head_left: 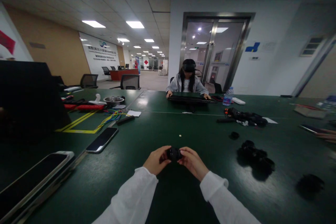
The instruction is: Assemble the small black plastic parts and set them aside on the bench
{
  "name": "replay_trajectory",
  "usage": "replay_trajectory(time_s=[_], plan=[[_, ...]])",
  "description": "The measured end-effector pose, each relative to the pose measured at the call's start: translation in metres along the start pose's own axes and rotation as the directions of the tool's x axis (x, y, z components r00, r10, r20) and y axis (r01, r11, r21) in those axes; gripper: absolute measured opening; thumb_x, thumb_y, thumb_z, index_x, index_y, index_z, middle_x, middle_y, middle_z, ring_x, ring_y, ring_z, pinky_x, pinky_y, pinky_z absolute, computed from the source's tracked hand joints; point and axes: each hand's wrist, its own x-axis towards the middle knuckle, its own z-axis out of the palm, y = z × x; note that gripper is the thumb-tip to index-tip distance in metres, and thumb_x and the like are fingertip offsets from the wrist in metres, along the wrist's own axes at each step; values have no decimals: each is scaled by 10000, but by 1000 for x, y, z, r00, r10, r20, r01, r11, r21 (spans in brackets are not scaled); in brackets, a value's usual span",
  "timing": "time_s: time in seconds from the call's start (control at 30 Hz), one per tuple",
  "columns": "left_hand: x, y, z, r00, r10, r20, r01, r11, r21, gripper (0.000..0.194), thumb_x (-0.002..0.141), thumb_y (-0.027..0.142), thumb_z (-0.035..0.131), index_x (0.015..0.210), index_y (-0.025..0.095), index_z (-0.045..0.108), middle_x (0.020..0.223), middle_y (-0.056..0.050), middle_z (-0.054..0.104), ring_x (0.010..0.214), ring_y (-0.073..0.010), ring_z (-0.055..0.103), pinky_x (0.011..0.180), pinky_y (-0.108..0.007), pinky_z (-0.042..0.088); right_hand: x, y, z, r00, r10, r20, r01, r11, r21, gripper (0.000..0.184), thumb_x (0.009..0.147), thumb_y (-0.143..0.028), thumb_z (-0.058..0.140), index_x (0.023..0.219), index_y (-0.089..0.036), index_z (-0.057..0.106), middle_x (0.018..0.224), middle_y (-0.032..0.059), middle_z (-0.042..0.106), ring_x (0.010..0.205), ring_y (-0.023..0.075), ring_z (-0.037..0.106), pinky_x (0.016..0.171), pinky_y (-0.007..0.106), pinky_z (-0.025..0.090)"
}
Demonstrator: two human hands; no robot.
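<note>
My left hand (pixel 155 160) and my right hand (pixel 193 162) meet just above the dark green table (pixel 168 189), both in white sleeves. Between their fingertips they pinch one small black round part (pixel 174 154). To my right lies a heap of similar black parts (pixel 256 159), with a single one (pixel 234 135) a little farther off and another dark clump (pixel 309 183) at the far right.
A phone (pixel 102 139) lies face up to my left, and a larger dark device (pixel 31 182) sits at the near left edge. Across the table a person sits at a black keyboard (pixel 191 99) beside a water bottle (pixel 228 96). Coloured cables (pixel 111 117) and a metal bowl (pixel 113 100) lie far left.
</note>
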Motion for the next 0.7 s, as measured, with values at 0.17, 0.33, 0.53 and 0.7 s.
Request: replay_trajectory(time_s=[0.17,0.33,0.53,0.7], plan=[[1,7,-5,998,29,-59,-19,988,150,268,759,374,464,685,138,566,704,-35,522,612,-128,503,574,-249,427,-4,-4,3,997,12,77,-8,999,-51,172,620,-254,620,730,-161,526,634,-14,577,569,109,558,552,248,409],[0,12,-4,979,109,-173,-96,992,80,278,795,276,422,567,141,505,845,-64,518,722,-130,525,664,-262,443,-5,-4,2,993,4,119,5,997,-74,191,608,-240,631,746,-157,528,689,-7,581,608,117,572,587,259,414],[-2,19,-4,990,60,-126,-67,996,-52,281,673,176,557,943,191,479,1177,-91,404,706,-122,538,562,-245,476,-2,-1,2,999,15,46,-14,1000,-24,179,629,-273,616,732,-161,521,625,-15,574,562,111,568,545,243,414],[-2,16,-3,997,42,-61,-43,999,-14,394,695,198,540,1081,216,463,1072,-77,498,874,-186,534,702,-296,470,-4,-4,4,999,16,31,-15,999,-34,190,642,-318,613,711,-164,525,575,-17,571,526,103,554,518,229,399]])
